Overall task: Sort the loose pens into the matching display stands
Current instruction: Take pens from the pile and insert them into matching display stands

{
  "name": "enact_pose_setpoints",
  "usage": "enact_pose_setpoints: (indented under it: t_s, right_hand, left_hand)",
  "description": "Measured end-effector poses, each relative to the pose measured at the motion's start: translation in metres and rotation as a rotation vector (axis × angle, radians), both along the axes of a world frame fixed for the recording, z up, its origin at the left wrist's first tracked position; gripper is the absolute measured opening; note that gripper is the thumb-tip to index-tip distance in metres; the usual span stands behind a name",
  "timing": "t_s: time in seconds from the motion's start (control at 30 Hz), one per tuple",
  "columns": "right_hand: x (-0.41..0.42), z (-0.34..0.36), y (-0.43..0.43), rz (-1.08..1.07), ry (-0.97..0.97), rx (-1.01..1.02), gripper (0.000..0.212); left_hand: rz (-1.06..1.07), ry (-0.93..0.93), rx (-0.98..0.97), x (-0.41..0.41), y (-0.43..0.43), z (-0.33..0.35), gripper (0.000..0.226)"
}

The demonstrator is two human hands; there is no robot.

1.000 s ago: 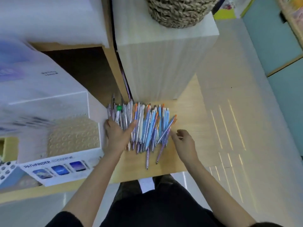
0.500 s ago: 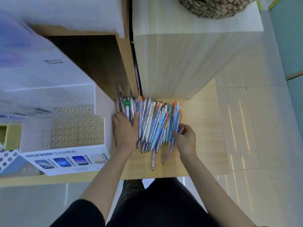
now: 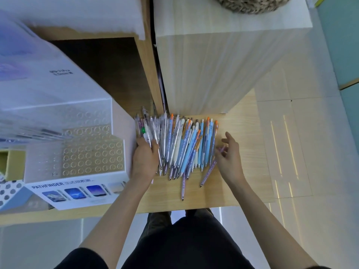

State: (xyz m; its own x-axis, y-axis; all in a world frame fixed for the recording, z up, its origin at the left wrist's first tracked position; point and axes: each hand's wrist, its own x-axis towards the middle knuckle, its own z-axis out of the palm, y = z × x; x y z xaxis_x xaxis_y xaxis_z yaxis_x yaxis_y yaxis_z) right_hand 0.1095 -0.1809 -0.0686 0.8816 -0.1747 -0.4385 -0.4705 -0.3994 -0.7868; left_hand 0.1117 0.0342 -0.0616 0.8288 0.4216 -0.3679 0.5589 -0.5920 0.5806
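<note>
A pile of loose pens [image 3: 180,146] lies on the wooden shelf [image 3: 239,189]: clear and white ones at the left, blue, purple and orange-tipped ones at the right. My left hand [image 3: 144,158] lies on the pile's left edge, its thumb and fingers curled round a few clear pens. At the pile's right edge my right hand [image 3: 230,158] has its fingers spread, and they touch a purple pen [image 3: 208,174] that sticks out. Left of the pile stands a white display stand [image 3: 93,156] with rows of round holes and a PATHFINDER label.
A tall pale wooden block [image 3: 213,74] stands right behind the pens, with a woven basket [image 3: 250,4] on top. More white display boxes [image 3: 38,84] crowd the left. The shelf's front edge is just below the pens, and tiled floor lies to the right.
My right hand has drawn back from the pile's right edge and spread its fingers. My left hand has closed round pens at the left. The camera view has shifted slightly.
</note>
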Motion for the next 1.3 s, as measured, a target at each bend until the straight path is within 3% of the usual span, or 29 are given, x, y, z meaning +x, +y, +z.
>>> enact_pose_setpoints:
  t_s: [0.17, 0.4, 0.5, 0.67, 0.77, 0.9, 1.07, 1.23, 1.3]
  right_hand:
    - [0.002, 0.000, -0.009, -0.227, -0.074, 0.023, 0.054]
    - [0.040, 0.006, -0.005, -0.099, -0.143, -0.037, 0.046]
    - [0.026, 0.001, -0.007, -0.149, -0.143, -0.143, 0.047]
    - [-0.002, -0.016, 0.001, -0.143, 0.008, -0.135, 0.060]
    - [-0.002, -0.010, 0.022, -0.068, 0.018, -0.035, 0.061]
    - [-0.002, -0.003, 0.043, -0.027, 0.011, 0.014, 0.066]
    - [0.003, -0.010, 0.039, -0.154, 0.015, 0.087, 0.055]
    - [0.005, -0.013, 0.040, -0.198, 0.037, 0.190, 0.032]
    - [0.008, -0.011, 0.043, -0.151, 0.050, 0.150, 0.017]
  left_hand:
    - [-0.030, -0.060, -0.041, -0.008, 0.002, 0.003, 0.023]
    - [0.018, -0.102, -0.128, 0.003, 0.008, 0.004, 0.046]
    - [0.067, -0.087, -0.043, 0.012, 0.001, 0.009, 0.049]
    - [0.050, 0.175, 0.065, 0.019, -0.020, 0.015, 0.094]
    - [0.028, 0.212, 0.085, 0.018, -0.020, 0.012, 0.104]
    - [0.055, 0.217, 0.083, 0.020, -0.017, 0.014, 0.100]
    - [0.055, 0.235, -0.023, 0.020, -0.013, 0.018, 0.068]
    - [0.187, 0.155, -0.191, 0.016, -0.027, 0.022, 0.083]
    - [0.172, 0.145, -0.232, 0.016, -0.028, 0.021, 0.054]
